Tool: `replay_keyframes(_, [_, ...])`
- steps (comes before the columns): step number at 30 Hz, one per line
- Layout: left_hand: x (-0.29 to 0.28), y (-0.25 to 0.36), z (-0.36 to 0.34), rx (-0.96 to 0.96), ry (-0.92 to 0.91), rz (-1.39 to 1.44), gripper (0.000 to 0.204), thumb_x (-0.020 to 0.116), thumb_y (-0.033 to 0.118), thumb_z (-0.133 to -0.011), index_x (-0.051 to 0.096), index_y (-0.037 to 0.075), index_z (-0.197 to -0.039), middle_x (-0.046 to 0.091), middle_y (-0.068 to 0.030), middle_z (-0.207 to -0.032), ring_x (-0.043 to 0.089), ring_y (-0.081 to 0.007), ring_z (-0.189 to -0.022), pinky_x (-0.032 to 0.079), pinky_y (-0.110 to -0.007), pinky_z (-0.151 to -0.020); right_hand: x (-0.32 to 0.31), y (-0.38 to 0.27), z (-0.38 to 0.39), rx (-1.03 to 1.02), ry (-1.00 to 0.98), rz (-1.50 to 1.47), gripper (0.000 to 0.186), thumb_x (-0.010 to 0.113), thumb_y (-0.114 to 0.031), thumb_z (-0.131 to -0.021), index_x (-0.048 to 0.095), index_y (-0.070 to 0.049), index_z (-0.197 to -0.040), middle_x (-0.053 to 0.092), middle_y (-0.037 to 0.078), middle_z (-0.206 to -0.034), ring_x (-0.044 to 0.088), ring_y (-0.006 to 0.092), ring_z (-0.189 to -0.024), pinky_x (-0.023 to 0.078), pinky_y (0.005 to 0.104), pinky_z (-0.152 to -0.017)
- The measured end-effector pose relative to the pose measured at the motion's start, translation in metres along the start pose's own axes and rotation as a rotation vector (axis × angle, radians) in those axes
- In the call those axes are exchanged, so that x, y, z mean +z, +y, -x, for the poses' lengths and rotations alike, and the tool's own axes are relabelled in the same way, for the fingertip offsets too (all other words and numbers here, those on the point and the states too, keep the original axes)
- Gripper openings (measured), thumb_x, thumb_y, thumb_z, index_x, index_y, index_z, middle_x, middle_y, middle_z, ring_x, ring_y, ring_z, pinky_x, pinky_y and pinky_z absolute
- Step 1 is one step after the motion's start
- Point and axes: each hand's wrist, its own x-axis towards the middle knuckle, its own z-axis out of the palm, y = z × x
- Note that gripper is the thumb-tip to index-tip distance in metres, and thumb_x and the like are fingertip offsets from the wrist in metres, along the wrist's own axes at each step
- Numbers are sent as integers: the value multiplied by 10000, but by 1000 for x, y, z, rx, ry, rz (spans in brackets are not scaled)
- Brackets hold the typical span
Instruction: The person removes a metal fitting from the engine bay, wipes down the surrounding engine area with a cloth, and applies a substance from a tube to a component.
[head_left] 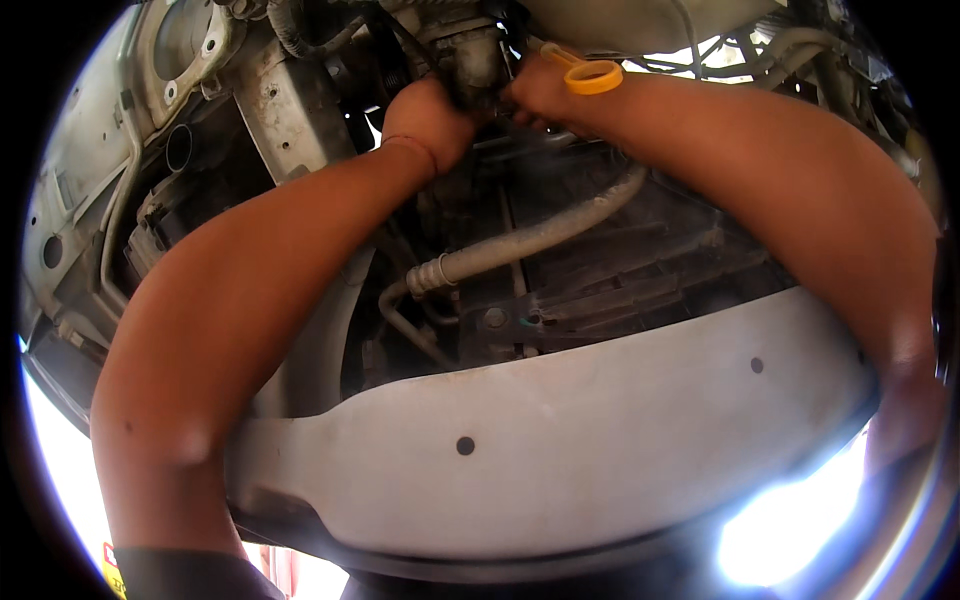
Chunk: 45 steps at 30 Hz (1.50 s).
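The left grip [432,118] is curled, its back to the view, at the left of a grimy metal housing [476,62]; whether the fingers grasp anything cannot be told. The right grip [543,92] is bent at the housing's lower right, fingertips close beside it, their hold likewise hidden. The housing sits between and slightly above both grips, long axis roughly upright, lower end pointing down toward the gap between them. A yellow ring [593,78] lies against the right grip's wrist, its short stem pointing up and left. Below the grips, a pale hose [540,235] slants from upper right to lower left; farther below, a light grey panel [590,440] stretches sideways.
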Motion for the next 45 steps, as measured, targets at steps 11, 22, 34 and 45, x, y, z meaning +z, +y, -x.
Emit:
replay_keyframes(11, [-8,0,2,-44,-37,86,446,732,363,-695,690,-17,-925,664,-239,-932,632,-369,-940,500,-402,-829,-3,-13,8,71,-82,-300,202,651,-202,-796,607,-41,-911,657,92,-815,666,213,-686,548,338,-551])
replay_keyframes(22, [-2,-1,-4,-24,-24,88,460,755,370,-676,693,-12,-925,666,-238,-919,640,-364,-920,505,-402,-814,-5,-27,20,101,32,-139,201,609,-191,-846,628,-22,-953,651,115,-823,679,214,-715,545,304,-500])
replay_keyframes(34, [-5,8,0,-62,5,58,421,765,342,-662,703,-1,-900,672,-225,-894,645,-359,-895,510,-406,-795,-8,-10,11,135,-78,-190,280,653,-262,-823,568,-54,-990,625,109,-836,671,228,-711,543,312,-517])
replay_keyframes(45, [-1,2,-6,-53,29,90,452,770,358,-646,701,-29,-870,668,-240,-887,652,-358,-893,512,-402,-793,-8,-11,7,121,-9,-128,277,669,-239,-793,565,-62,-979,651,111,-791,662,192,-654,528,289,-519])
